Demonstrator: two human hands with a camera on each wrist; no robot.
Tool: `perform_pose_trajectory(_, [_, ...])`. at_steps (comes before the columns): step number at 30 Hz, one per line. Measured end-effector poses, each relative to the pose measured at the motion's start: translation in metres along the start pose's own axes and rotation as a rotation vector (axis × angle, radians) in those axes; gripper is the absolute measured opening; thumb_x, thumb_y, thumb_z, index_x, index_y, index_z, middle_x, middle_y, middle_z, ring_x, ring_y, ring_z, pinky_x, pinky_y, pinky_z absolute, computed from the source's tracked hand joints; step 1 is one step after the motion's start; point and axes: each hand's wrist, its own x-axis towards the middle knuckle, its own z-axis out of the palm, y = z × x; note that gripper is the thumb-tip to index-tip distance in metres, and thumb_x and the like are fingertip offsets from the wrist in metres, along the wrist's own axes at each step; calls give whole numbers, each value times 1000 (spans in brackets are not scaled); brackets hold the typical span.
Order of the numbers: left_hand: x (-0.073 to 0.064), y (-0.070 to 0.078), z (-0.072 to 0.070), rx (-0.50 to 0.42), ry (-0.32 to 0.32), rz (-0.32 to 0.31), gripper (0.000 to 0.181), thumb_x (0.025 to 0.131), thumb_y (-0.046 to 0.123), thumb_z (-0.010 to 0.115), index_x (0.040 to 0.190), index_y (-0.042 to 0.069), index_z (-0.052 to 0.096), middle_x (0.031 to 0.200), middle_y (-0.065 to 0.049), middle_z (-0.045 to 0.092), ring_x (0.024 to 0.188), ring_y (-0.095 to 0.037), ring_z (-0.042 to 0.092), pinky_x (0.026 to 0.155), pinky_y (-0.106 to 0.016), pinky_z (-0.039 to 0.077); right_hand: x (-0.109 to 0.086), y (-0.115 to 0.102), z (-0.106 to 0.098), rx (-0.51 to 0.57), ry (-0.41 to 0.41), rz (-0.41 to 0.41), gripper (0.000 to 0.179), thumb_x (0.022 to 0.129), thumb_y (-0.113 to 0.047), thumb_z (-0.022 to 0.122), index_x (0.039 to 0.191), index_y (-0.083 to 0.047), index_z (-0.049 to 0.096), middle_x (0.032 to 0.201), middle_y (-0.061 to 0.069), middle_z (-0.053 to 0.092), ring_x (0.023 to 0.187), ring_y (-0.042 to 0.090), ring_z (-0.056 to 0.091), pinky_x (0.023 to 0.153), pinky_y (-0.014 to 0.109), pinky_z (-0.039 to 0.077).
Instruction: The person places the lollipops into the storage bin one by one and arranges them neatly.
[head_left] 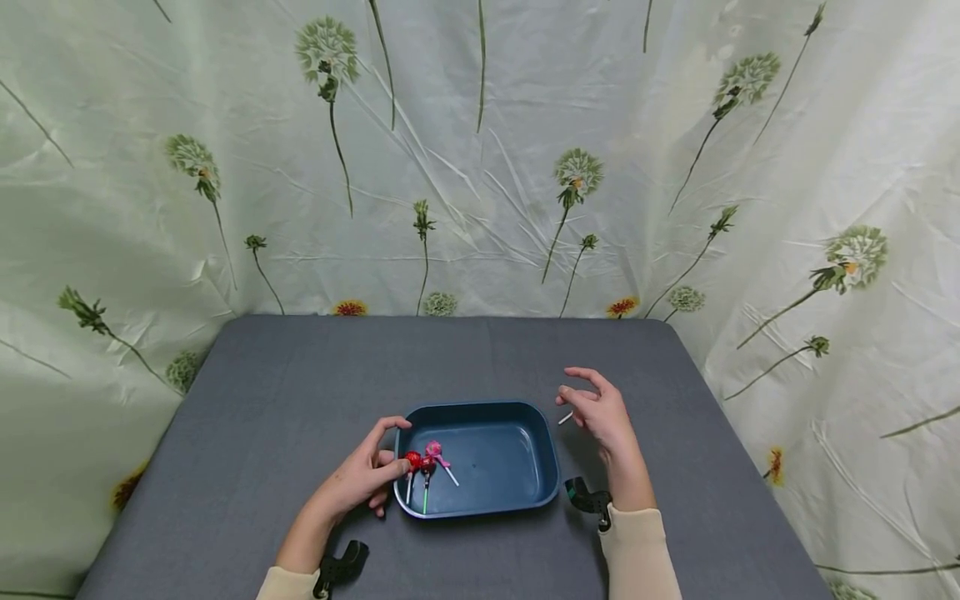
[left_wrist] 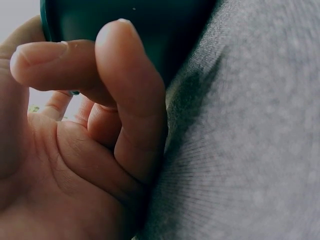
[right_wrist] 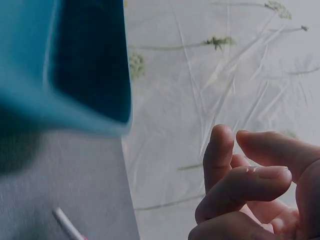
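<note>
A blue plastic tray (head_left: 495, 502) sits on the grey cloth. At its left end, my left hand (head_left: 358, 482) holds the rim, the thumb reaching over it and other fingers curled outside. Inside lie a red lollipop (head_left: 413, 459) beside the thumb tip, a darker red lollipop (head_left: 427, 465) with a green stick, and a pink lollipop (head_left: 434, 448). My right hand (head_left: 604, 417) hovers right of the tray, fingers loosely bent, with a gap between thumb and index finger. Below it shows a white stick (right_wrist: 67, 222) with a red end, apart from the fingers; its head is mostly hidden.
The grey tablecloth (head_left: 300, 375) covers a table. A white curtain (head_left: 480, 167) with dandelion prints hangs behind and along both sides. Black wrist mounts (head_left: 588, 497) are strapped at both wrists, near the tray's front side.
</note>
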Motion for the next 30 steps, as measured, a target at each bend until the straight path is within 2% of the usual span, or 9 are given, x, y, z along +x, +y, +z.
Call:
perform_pose_trajectory(14, [0, -2, 0, -14, 3, -11, 63, 104, 25, 67, 154, 26, 27, 71, 0, 55, 48, -14, 51, 52, -25, 53, 14, 19, -27, 103, 57, 63, 49, 104, -19, 67, 150, -13, 50, 79, -9, 76, 47, 4, 40, 45, 21, 29])
perform_pose_trajectory(25, [-1, -1, 1, 1, -14, 33, 64, 105, 21, 66, 155, 22, 26, 70, 0, 52, 47, -12, 49, 50, -25, 53, 26, 39, -33, 61, 85, 95, 54, 104, -16, 65, 154, -7, 47, 80, -9, 74, 49, 4, 40, 47, 21, 28])
perform_pose_trajectory(30, [-1, 0, 1, 2, -12, 27, 65, 104, 21, 67, 155, 21, 26, 70, -1, 52, 47, -13, 49, 50, -26, 53, 32, 49, -34, 46, 91, 127, 55, 103, -16, 66, 154, -8, 48, 76, -11, 71, 50, 4, 40, 47, 22, 30])
